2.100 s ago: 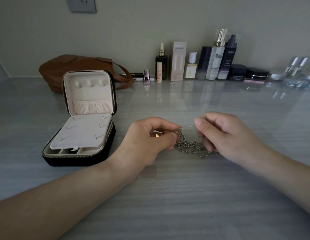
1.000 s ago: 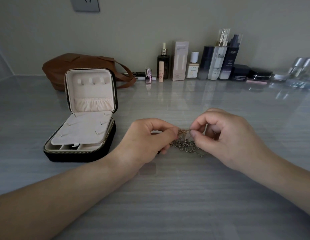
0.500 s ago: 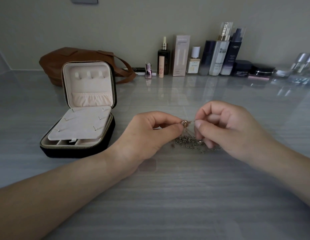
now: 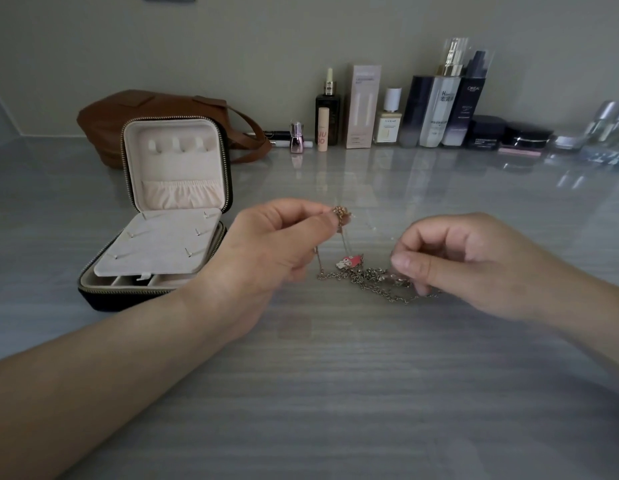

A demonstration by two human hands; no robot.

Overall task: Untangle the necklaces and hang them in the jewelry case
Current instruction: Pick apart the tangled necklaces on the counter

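Pinching a small gold knot (image 4: 341,212) of chain between thumb and forefinger, the left hand (image 4: 276,251) held it above the table (image 4: 335,393), its other fingers curled underneath. From that knot 2 thin strands dropped to the necklaces (image 4: 373,277), which lay in a loose tangle on the table between both hands. A pink and white pendant (image 4: 349,262) hung on 1 strand, just above the heap. The right hand (image 4: 481,265) sat low at the right end of the tangle, all fingers curled in, with the thumb and fingertips closed on the chain there. The fingers hid exactly which link it had hold of. A further length of chain trailed across the table beneath that hand.

The jewelry case (image 4: 128,299) stood to the left of the necklaces, just beside the left wrist, unzipped and open. Its lid (image 4: 178,164) was upright, showing 3 small tabs near the top and a gathered pocket below. A beige panel (image 4: 159,247) studded with small hooks lay tilted over the base. Behind the case lay a brown bag (image 4: 145,112). A row of bottles (image 4: 436,109) and dark jars (image 4: 526,136) lined the wall at the back.
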